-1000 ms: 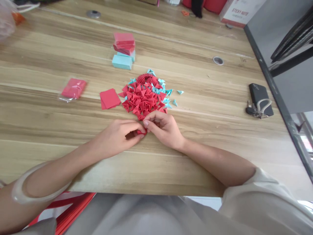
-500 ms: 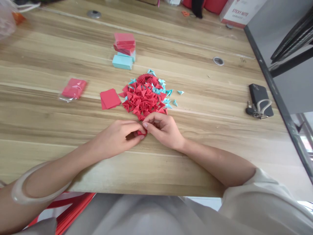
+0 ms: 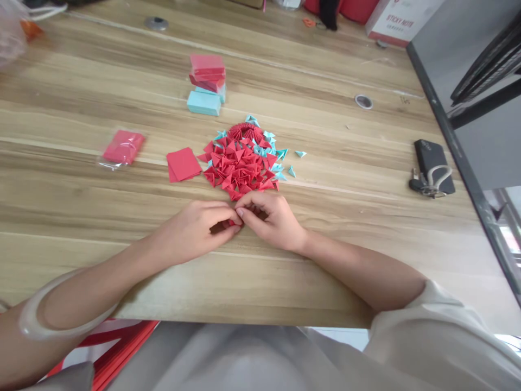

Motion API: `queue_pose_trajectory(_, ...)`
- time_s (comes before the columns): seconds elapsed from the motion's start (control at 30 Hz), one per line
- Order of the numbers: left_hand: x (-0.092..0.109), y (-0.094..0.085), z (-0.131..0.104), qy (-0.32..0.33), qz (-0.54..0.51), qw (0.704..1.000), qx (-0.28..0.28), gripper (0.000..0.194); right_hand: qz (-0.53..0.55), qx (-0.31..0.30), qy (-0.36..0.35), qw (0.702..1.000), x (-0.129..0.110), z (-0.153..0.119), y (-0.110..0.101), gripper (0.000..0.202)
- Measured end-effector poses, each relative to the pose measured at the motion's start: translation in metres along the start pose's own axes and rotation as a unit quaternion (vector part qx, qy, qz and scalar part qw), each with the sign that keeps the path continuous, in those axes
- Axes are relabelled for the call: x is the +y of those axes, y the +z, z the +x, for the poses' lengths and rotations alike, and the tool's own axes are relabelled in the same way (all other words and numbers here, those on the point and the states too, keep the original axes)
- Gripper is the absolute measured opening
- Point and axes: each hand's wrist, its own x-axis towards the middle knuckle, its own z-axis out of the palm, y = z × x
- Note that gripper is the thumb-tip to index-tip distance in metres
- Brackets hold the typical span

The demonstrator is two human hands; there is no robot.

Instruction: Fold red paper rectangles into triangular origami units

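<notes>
Between my fingertips, just in front of the pile, is a small piece of red paper point(image 3: 232, 222), mostly hidden by the fingers. My left hand point(image 3: 203, 228) pinches it with thumb and fingers. My right hand point(image 3: 274, 220) meets it from the other side, thumb and forefinger pressed together at the paper's edge. Beyond the hands lies a heap of red folded paper triangles point(image 3: 238, 163), with light blue folded triangles point(image 3: 280, 154) along its right and back. A ring of joined red pieces point(image 3: 246, 132) rests at the heap's far side. Loose red paper sheets point(image 3: 184, 164) lie left of the heap.
A bagged red paper pack point(image 3: 123, 146) lies at left. Stacked red packs point(image 3: 207, 70) and a light blue stack point(image 3: 204, 102) stand behind the heap. At right are a black box-shaped object point(image 3: 434, 157) and keys point(image 3: 427, 187). A sticky note box point(image 3: 401, 20) stands at the back.
My right hand has shifted slightly left and toward me, its fingertips closing over the red paper. Less of the red paper shows now. Everything else stays put.
</notes>
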Motion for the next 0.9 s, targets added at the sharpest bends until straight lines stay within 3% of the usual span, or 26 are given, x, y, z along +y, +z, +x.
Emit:
queue_pose_trajectory(0.63, 0.0037, -0.0018, -0.001, -0.045, 0.002, 0.998, 0.036, 0.016, 0.055, 0.019, 0.02, 0.998, 0.0021, -0.0006, 0.0013, 0.01)
queue_pose_trajectory(0.9, 0.0058, -0.0028, -0.002, -0.046, 0.005, 0.998, 0.051, 0.014, 0.025, 0.007, 0.004, 1.0, 0.0019, 0.0, 0.0005, 0.016)
